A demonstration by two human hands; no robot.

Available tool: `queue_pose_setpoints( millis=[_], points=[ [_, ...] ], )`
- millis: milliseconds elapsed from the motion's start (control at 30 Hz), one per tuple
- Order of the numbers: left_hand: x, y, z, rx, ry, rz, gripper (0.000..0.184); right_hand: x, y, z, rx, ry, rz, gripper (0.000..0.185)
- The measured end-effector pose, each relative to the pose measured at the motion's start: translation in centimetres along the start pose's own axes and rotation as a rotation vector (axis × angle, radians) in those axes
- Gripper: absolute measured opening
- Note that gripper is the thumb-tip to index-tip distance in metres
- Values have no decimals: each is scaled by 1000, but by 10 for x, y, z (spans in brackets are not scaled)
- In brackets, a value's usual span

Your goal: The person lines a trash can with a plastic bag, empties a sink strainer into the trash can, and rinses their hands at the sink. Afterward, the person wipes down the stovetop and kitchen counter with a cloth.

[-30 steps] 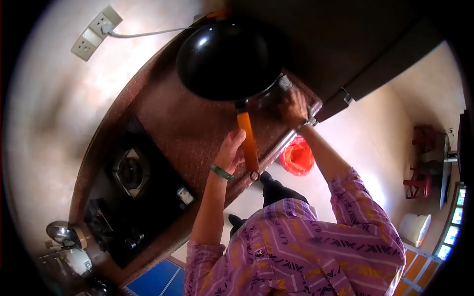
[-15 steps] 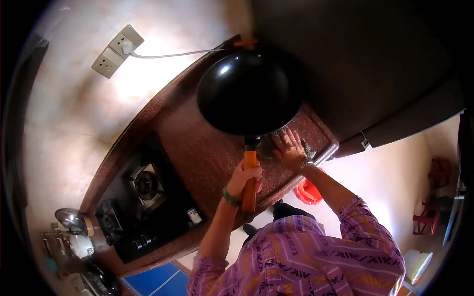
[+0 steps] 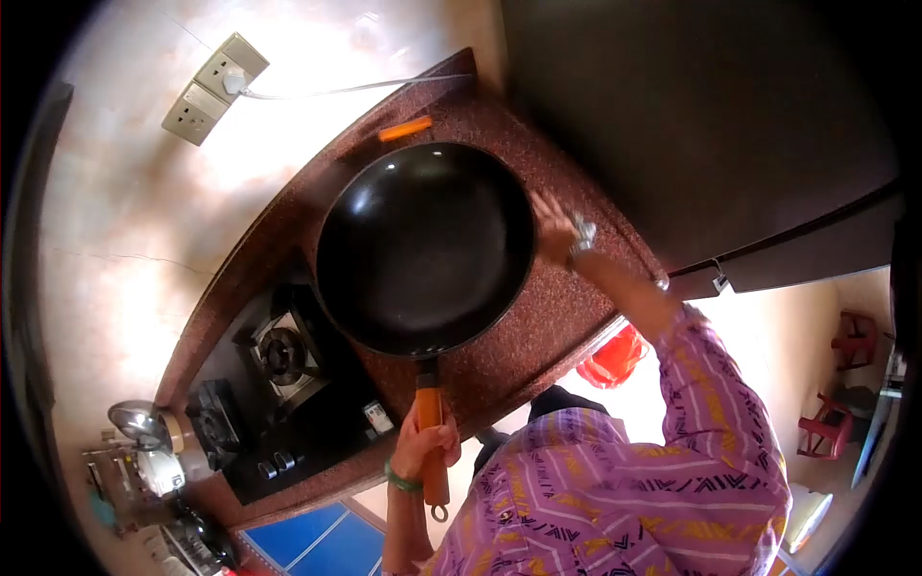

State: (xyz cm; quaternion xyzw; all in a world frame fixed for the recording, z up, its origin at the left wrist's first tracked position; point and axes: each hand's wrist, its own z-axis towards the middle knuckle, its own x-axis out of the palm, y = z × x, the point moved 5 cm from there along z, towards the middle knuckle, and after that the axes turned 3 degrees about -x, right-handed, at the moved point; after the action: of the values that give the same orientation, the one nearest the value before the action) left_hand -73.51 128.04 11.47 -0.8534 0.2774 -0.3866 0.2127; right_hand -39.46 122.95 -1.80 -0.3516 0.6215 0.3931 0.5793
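Counter (image 3: 543,331): reddish-brown speckled stone; curved at the back | on it: black two-burner gas stove (image 3: 322,398) | over it: black wok (image 3: 423,250); contact with the stone unclear | floor (image 3: 749,384): pale; red plastic bag (image 3: 615,357) near the counter; red stools (image 3: 824,427) farther off

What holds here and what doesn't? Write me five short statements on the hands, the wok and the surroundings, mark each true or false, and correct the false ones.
1. The left hand grips the long orange handle of the wok. True.
2. The right hand is on that handle too. False: the right hand is by the wok's rim, at the counter.
3. A plug sits in the wall socket. True.
4. The wok covers the burner on the picture's left. False: the burner is in plain view beside it.
5. A red bag shows beyond the counter's edge. True.
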Motion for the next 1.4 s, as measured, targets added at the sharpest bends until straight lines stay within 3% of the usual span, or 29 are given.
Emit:
queue_pose_setpoints(
  millis=[67,167,300,367,500,667,733,800,867,933,1033,1133,1400],
  points=[
    [-9,5,-8,27,-38,-50,37,3,-22,46,-18,-263,14,46],
    [-24,14,-17,41,-51,-48,39,-11,-21,90,253,-218,127,53],
    [-36,26,-32,20,-111,-137,38,49,34,93,10,141,246,55],
    [-41,33,-40,0,-123,-191,38,33,79,68,-562,-256,256,56],
    [-43,43,-48,4,-141,-250,40,-13,82,100,-605,-115,335,56],
    [-45,54,-45,-17,-214,-226,42,13,68,231,-497,-122,-34,53],
    [-48,54,-44,-58,-248,-199,43,0,48,269,-161,-41,30,50],
    [-49,51,-41,-70,-260,-182,43,-31,23,268,45,53,-112,46],
    [-53,51,-38,-96,-255,-121,43,-19,-22,273,200,-29,-79,45],
    [-51,45,-33,-89,-245,-120,43,-16,-71,252,365,-100,-146,47],
    [-53,43,-23,-89,-231,-44,42,-10,-109,191,296,-176,-85,47],
    [-49,35,-3,-32,-159,-40,43,-18,-96,110,335,-82,28,49],
    [-13,3,40,-8,-23,-34,39,-35,-53,-122,314,-50,-63,50]
  ],
)
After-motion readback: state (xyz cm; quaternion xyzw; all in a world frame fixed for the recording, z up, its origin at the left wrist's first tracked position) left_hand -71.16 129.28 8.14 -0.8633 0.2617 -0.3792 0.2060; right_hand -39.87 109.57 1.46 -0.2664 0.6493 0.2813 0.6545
